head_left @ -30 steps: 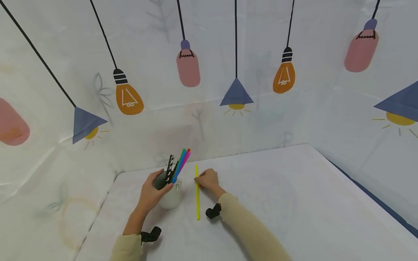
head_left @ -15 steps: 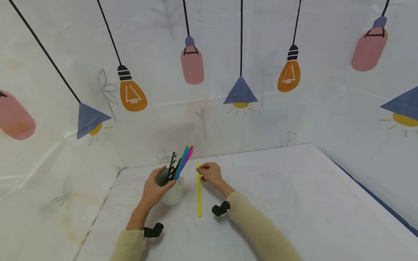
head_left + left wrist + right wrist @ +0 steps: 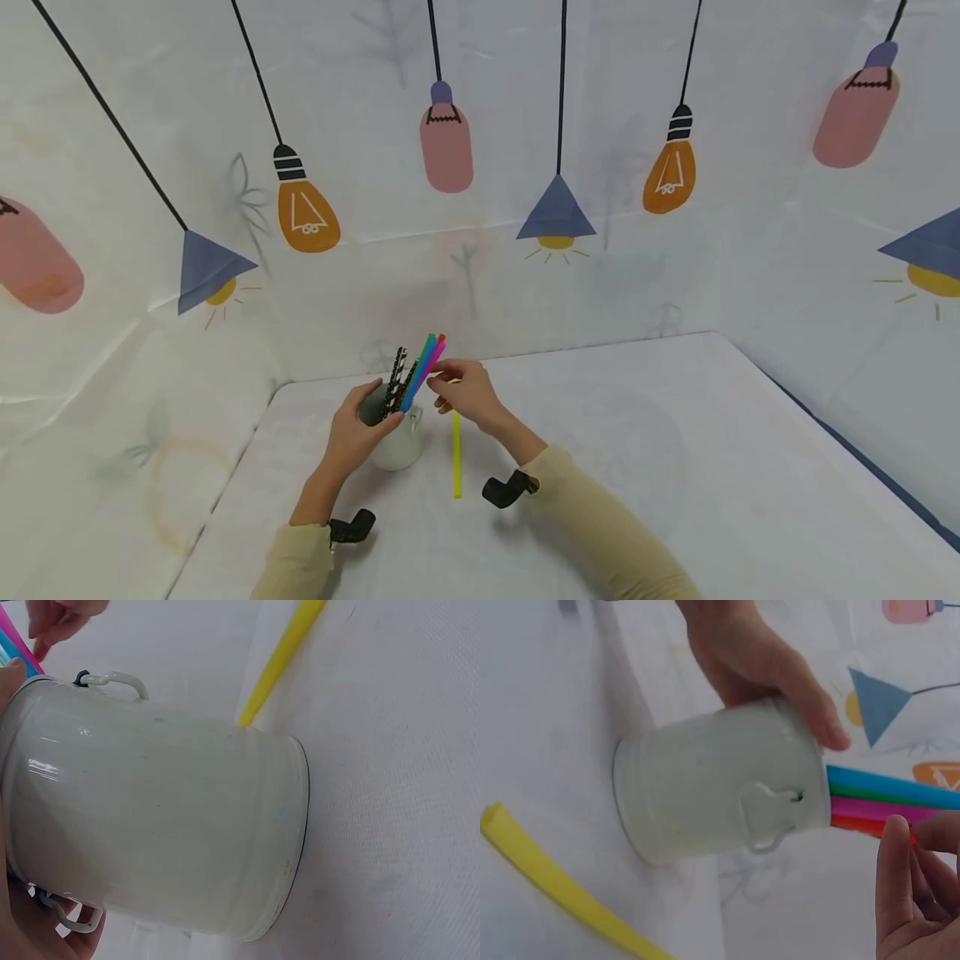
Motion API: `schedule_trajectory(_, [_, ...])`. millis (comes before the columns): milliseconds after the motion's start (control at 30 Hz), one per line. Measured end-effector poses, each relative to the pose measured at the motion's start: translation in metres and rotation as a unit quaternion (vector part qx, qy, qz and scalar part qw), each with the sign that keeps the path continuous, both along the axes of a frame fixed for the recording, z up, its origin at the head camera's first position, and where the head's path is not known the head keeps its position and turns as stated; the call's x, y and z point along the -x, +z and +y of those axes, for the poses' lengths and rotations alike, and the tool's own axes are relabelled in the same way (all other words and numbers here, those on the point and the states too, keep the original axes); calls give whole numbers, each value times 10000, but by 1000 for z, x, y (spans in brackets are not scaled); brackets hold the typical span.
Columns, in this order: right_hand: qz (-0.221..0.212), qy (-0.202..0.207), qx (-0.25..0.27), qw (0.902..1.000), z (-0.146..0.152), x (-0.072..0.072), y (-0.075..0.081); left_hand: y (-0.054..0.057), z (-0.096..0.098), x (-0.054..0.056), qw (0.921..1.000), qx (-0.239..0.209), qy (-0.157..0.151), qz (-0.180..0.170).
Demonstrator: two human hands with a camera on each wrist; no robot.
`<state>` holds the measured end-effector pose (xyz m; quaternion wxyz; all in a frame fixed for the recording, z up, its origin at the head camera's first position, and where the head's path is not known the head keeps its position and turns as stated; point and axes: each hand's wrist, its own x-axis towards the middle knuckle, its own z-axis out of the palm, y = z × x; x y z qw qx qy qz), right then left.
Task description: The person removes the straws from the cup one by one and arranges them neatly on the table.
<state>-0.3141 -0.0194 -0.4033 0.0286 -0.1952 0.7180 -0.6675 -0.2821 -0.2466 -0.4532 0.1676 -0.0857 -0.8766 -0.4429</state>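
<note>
A pale enamel pot (image 3: 397, 450) with small side handles stands upright on the table. My left hand (image 3: 356, 433) grips it near the rim, thumb on the near side and fingers round the far side. Several drinking straws lean out of it: black-and-white patterned ones (image 3: 394, 379), a blue straw (image 3: 885, 782), a green, a magenta straw (image 3: 870, 810) and a red one. My right hand (image 3: 472, 392) has its thumb and index fingertips at the red and magenta straws; whether they pinch one is unclear. A yellow straw (image 3: 457, 458) lies right of the pot, its far end behind my right hand.
The white-covered table (image 3: 637, 450) stretches away to the right. A white wall sheet (image 3: 360, 308) with painted lamps stands right behind its back edge and along both sides. A black wrist camera (image 3: 510, 489) sits on each forearm.
My right hand has left the yellow straw and moved left and up to the straws in the pot. The yellow straw stays on the table. My left hand keeps its grip on the pot.
</note>
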Motion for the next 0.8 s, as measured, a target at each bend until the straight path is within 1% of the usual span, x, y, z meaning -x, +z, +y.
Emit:
schedule_trajectory(67, [142, 10, 75, 9999, -3, -2, 0, 0, -1, -1, 10000, 0, -26, 36])
schedule_trajectory(200, [244, -73, 90, 9996, -9, -6, 0, 0, -3, -1, 10000, 14, -51, 40])
schedule_trajectory(333, [465, -124, 127, 9988, -12, -7, 2, 1, -3, 0, 10000, 25, -48, 65])
schedule_trajectory(467, [653, -136, 317, 9973, -11, -10, 5, 3, -2, 0, 9999, -38, -37, 95])
schedule_trajectory(567, [736, -166, 503, 9959, -6, -15, 10, 2, 0, -1, 9999, -79, -93, 61])
schedule_trajectory(700, [912, -42, 652, 9937, 4, -23, 23, 1, 1, -2, 9999, -60, -117, 51])
schedule_trajectory(800, [1172, 94, 583, 9914, 13, -36, 43, 1, 1, -2, 9999, -43, -68, 80])
